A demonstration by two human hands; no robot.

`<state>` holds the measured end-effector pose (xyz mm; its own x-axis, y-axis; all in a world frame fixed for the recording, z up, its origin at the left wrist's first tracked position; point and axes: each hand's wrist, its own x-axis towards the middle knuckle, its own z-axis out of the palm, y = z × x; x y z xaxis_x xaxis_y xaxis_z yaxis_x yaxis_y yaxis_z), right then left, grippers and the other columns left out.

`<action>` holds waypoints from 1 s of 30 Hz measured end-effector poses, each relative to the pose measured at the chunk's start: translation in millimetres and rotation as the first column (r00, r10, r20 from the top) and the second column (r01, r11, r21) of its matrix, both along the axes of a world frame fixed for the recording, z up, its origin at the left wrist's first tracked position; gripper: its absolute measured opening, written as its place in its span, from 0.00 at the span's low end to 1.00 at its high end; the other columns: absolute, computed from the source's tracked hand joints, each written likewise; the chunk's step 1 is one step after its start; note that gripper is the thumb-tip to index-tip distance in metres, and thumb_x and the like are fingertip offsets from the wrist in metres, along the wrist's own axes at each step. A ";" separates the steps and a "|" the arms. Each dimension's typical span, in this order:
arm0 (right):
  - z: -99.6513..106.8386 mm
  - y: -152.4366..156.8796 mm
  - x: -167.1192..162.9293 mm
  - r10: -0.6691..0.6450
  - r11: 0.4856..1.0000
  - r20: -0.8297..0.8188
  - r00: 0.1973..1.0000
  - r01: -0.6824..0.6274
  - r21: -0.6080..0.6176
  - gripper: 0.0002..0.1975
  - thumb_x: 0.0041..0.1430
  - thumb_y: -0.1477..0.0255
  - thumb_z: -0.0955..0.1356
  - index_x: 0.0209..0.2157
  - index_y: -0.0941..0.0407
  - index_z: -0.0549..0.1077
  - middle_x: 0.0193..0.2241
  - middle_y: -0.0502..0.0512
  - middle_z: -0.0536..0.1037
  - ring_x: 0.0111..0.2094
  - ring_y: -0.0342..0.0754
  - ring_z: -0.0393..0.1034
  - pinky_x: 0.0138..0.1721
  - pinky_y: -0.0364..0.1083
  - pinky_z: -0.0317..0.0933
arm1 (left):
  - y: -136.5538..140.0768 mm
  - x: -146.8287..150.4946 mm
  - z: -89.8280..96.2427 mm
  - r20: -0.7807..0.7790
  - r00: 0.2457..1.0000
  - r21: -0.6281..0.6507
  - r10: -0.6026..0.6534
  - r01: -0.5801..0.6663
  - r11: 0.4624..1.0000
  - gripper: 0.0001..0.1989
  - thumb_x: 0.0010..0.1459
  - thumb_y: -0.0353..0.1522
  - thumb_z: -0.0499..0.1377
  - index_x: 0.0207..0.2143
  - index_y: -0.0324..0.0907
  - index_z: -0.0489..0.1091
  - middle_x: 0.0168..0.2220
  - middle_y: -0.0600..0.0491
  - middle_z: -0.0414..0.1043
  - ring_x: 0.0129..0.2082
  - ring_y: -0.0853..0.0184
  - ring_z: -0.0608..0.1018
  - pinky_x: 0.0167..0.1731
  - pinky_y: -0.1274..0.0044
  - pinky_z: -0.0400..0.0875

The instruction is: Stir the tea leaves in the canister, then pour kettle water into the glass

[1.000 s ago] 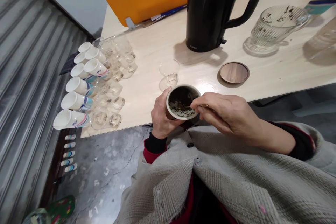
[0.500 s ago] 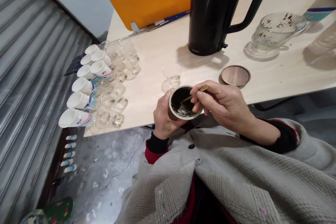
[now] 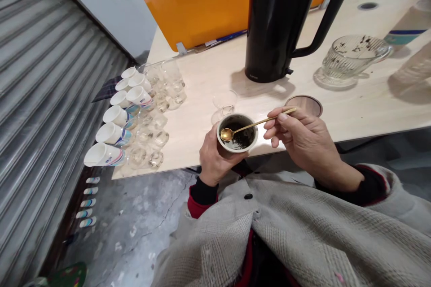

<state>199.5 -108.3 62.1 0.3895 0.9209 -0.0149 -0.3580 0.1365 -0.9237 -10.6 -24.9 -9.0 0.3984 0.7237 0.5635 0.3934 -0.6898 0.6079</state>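
Your golden spoon [image 3: 252, 125] sits higher than half a second ago: its bowl, then down among the dark leaves [image 3: 239, 142], shows at the mouth of the pale-rimmed cup [image 3: 237, 151], and your right hand [image 3: 306, 141] is farther right. You work at the near edge of a pale wooden tabletop [image 3: 198, 85], with an orange panel [image 3: 195, 4] upright along its back at upper centre. Ribbed metal shutter [image 3: 43, 89] fills the left of the frame; grey floor [image 3: 144, 210] shows at lower left. Your right fingers pinch the spoon's handle, its end jutting past them; the bowl lies left of those fingers, just inside the cup's left rim. Your left hand [image 3: 215, 157] has its fingers curled around the cup's outside, at frame centre. Counting, you have one spoon, one held cup, one black kettle [image 3: 276, 27] at upper right of centre, one ribbed glass mug [image 3: 340, 69] at right, and one round wooden piece [image 3: 306, 101] partly hidden by your right hand. One clear cup [image 3: 225, 98] stands alone just beyond the held cup. At left stand eight white paper cups [image 3: 115, 115]; the clear cups [image 3: 158, 121] beside them overlap too much to count.
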 end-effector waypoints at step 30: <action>16.3 -8.7 -1.1 -0.026 0.895 0.921 0.388 -0.402 0.194 0.09 0.72 0.74 0.64 0.45 0.51 0.77 0.37 0.55 0.82 0.35 0.48 0.78 0.35 0.46 0.71 | -1.3 -0.4 -5.4 0.015 0.999 0.096 -0.034 0.032 0.995 0.53 0.50 0.56 0.74 0.71 0.50 0.57 0.61 0.43 0.76 0.58 0.51 0.81 0.55 0.58 0.80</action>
<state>198.4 -117.0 78.4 -0.2066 0.8206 0.5328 0.5722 0.5431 -0.6145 -11.1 -26.1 -14.4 0.4113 0.6530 0.6359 0.3600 -0.7573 0.5448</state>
